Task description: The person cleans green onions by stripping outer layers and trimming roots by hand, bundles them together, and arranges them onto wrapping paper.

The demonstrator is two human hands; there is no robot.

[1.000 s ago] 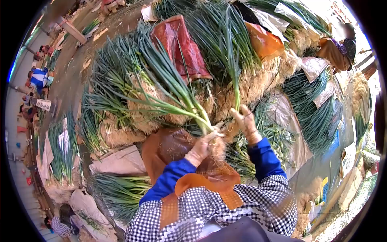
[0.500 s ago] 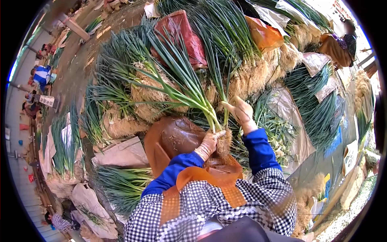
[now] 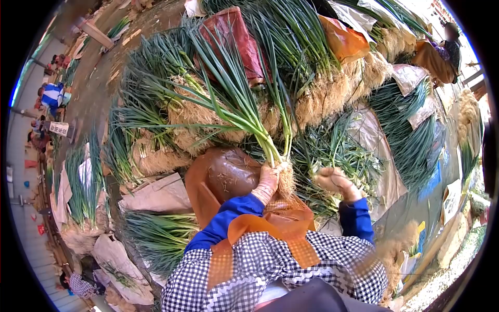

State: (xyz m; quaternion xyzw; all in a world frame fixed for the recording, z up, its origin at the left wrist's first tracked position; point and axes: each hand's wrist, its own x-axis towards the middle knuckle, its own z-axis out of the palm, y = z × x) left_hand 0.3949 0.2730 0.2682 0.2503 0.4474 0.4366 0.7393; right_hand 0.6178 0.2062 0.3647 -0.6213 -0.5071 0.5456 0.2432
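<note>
My left hand (image 3: 267, 181) is wrapped around the lower stalks of a bunch of green onions (image 3: 254, 127), just above their pale, shaggy roots (image 3: 287, 179). The long leaves fan upward, away from my body. To the right, my right hand (image 3: 335, 182) is closed, with its fingers curled over the litter of stripped leaves (image 3: 343, 151). A thin green onion leaf (image 3: 307, 153) runs up from its fingertips. Below the bunch, a brown plastic apron (image 3: 228, 174) covers my lap.
Heaps of green onions (image 3: 291, 41) with matted roots lie ahead, partly under a red sheet (image 3: 234, 41) and an orange sheet (image 3: 343, 39). More bundles (image 3: 161, 236) lie at the left. A person (image 3: 444, 54) sits at the far right; others are at the far left.
My right hand has moved right and down, away from the bunch to above the stripped leaves, and its fingers have curled. The left hand keeps its hold at nearly the same place.
</note>
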